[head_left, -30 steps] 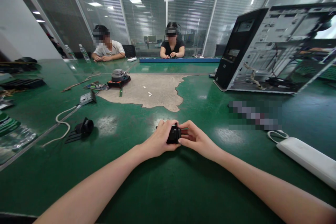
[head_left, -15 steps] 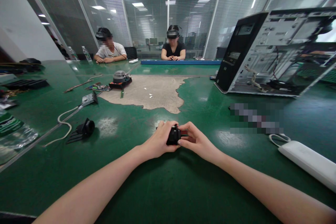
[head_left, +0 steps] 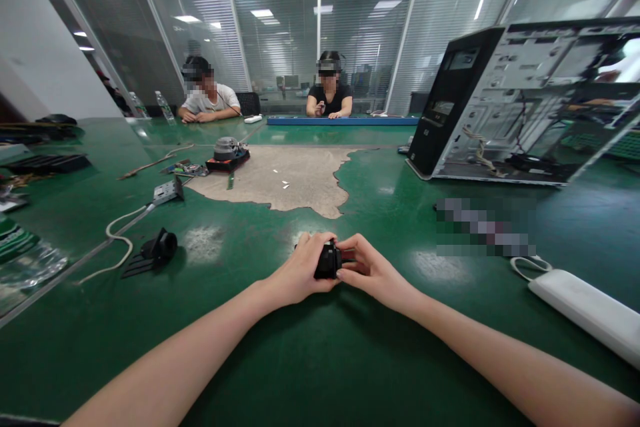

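Observation:
A small black part (head_left: 327, 263) is held between my hands just above the green table (head_left: 320, 353). My left hand (head_left: 305, 270) wraps round its left side, with the thumb below and the fingers over the top. My right hand (head_left: 367, 267) pinches the part's right edge with thumb and fingertips. Something thin and reddish shows between the right fingers, too small to make out. The left fingers partly cover the black part.
An open computer case (head_left: 460, 107) stands at the right, with a white power strip (head_left: 580, 307) nearer. A black bracket (head_left: 159, 248), a metal box with cable (head_left: 167, 191), a cooler (head_left: 227, 152) and a bottle (head_left: 30, 253) lie left. Two people sit across the table.
The camera view has shifted slightly. My hands keep nearly the same hold on the black part. The person in black across the table has raised one hand.

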Demonstrator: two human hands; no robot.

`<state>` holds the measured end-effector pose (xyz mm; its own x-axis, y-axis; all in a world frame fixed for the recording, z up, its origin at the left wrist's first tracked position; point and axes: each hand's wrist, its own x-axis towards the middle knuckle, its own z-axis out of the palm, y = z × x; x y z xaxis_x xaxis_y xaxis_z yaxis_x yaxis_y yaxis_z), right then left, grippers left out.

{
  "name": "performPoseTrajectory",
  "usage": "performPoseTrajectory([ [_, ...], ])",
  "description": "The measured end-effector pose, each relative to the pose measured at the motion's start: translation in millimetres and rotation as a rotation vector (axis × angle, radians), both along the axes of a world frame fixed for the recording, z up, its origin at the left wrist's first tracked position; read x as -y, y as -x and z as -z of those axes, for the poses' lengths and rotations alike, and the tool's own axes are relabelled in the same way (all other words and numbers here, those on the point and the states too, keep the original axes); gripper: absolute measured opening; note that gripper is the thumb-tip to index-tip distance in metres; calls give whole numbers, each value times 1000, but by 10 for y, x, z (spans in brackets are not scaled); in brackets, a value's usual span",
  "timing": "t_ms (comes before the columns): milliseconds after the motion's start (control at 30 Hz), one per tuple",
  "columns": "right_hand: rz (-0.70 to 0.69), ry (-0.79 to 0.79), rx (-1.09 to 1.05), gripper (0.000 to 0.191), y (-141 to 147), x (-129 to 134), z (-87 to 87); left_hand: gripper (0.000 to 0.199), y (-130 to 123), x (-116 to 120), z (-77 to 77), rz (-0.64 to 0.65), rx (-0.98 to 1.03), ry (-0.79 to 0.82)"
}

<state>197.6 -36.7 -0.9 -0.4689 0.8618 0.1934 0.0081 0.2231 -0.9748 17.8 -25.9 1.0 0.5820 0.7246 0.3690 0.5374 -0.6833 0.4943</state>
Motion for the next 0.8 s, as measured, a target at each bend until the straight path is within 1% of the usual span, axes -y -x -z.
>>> performPoseTrajectory([
  [67,5,-7,-18,24,-5,4,-6,61,-2,2,-4,2,-5,-4],
  [167,55,-7,-18,19,13,2,-2,62,-6,6,-3,-3,1,-5],
  [300,98,-7,34,24,33,-2,15,63,-10,10,3,-5,11,3],
  [400,57,-15,39,25,16,8,12,63,-11,14,3,-4,6,8],
  [500,23,-27,-3,25,0,20,-4,60,-12,21,-3,-1,-8,9],
  [633,81,-10,-16,20,20,9,2,60,-12,23,-3,-1,-13,6],
  [800,135,6,18,25,45,-32,37,63,-28,-19,28,-7,-5,1],
])
